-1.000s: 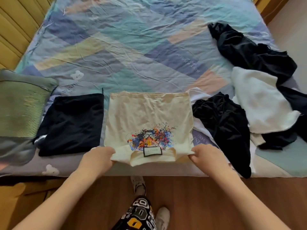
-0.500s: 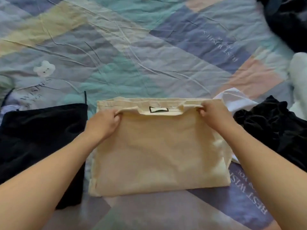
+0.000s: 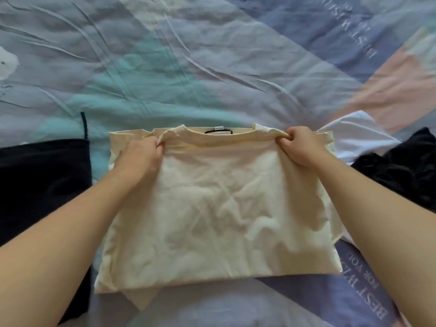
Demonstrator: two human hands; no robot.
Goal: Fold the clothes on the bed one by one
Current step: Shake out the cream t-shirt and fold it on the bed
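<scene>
The cream T-shirt (image 3: 212, 208) lies folded in half on the bed (image 3: 188, 67) in front of me, collar edge at the far side. My left hand (image 3: 141, 156) pinches its far left corner and my right hand (image 3: 299, 147) pinches the far right. A folded black garment (image 3: 42, 185) lies just beside it on the left; a crumpled black garment (image 3: 401, 171) and white cloth (image 3: 354, 135) on the right.

Wrinkled patchwork bedsheet (image 3: 212, 67) in blue, teal, pink, printed lettering, soft daylight
</scene>
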